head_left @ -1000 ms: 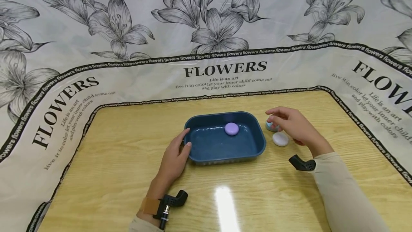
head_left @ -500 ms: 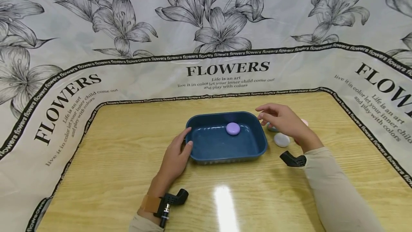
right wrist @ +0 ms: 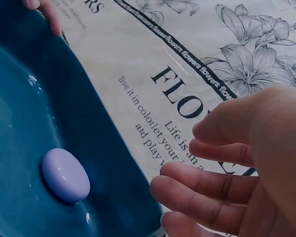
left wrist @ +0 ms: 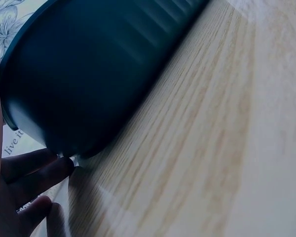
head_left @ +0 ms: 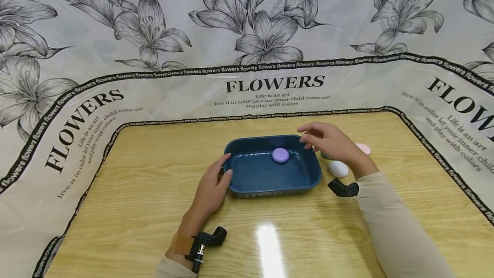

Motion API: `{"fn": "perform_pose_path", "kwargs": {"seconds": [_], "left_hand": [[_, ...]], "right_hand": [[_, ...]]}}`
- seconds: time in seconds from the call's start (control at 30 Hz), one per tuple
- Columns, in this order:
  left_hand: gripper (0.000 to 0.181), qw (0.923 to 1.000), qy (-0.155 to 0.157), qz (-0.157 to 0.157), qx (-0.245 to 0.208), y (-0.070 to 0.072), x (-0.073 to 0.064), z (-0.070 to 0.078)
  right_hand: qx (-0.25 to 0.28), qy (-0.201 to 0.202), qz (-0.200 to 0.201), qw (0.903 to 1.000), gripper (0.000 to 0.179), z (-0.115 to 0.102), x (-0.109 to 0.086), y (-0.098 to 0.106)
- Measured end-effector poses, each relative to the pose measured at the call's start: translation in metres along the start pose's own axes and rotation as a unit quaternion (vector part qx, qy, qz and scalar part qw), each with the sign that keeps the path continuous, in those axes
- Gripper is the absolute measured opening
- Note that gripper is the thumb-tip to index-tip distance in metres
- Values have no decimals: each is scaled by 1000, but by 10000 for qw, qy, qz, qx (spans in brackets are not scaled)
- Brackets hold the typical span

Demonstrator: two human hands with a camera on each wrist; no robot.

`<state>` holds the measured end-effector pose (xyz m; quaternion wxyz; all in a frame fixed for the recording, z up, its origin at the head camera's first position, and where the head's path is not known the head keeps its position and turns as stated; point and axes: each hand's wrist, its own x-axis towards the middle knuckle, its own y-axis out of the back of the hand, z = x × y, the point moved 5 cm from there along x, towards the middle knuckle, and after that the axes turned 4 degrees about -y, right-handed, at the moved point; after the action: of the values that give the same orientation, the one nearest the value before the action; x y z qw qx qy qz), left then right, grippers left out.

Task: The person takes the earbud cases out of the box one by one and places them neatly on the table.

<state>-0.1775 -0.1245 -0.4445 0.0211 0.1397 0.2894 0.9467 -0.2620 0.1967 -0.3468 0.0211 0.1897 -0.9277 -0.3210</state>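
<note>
A dark blue rectangular dish (head_left: 270, 179) stands on the wooden table. In it, near the back wall, lies a smooth, rounded purple piece (head_left: 280, 155), egg-like in the right wrist view. My left hand (head_left: 210, 188) holds the dish's left end, thumb at the rim and several fingers (left wrist: 39, 180) low against the outer wall. Over the dish's back right corner hovers my right hand (head_left: 328, 143), fingers loosely bent; nothing shows between the thumb and fingers in the right wrist view. Under and beside it are a white rounded piece (head_left: 338, 169) and a pink one (head_left: 363, 148), the latter partly covered.
A bluish piece (head_left: 325, 156) is mostly hidden behind my right hand. The wooden table (head_left: 154, 175) runs back to a cloth (head_left: 170, 98) printed with flowers and lettering, which rises behind and at both sides.
My right hand has moved left, from above the loose pieces to the dish's back right corner, uncovering the pink piece. The left hand stays at the dish; the purple piece lies where it was.
</note>
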Motion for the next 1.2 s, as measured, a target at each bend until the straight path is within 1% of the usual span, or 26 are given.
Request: {"fn": "perform_pose_path", "kwargs": {"seconds": [0.1,0.23,0.37,0.5,0.77,0.93,1.1,1.2], "left_hand": [[47,10000,16,-2,-3,-1,0,0],[47,10000,-7,-25,9,0,1,1],[48,10000,-2,-47,30,0,1,2],[48,10000,57,-53,12,1,1,2],[48,10000,66,-57,7,0,1,2],[48,10000,59,-58,15,0,1,1],[47,10000,45,-37,20,0,1,1],[48,10000,50,-37,20,0,1,1]], "right_hand": [[-141,135,-24,9998,37,-3,2,-3],[-538,289,-69,9981,37,-8,6,-7],[-1001,383,-82,9942,35,-14,11,-13],[-1336,475,-211,9897,36,-20,16,-19],[-1649,525,-429,9840,37,-25,20,-27],[-1906,651,-566,9779,35,-29,21,-31],[-2072,691,-800,9726,36,-31,25,-35],[-2235,702,-1002,9670,36,-30,29,-39]]}}
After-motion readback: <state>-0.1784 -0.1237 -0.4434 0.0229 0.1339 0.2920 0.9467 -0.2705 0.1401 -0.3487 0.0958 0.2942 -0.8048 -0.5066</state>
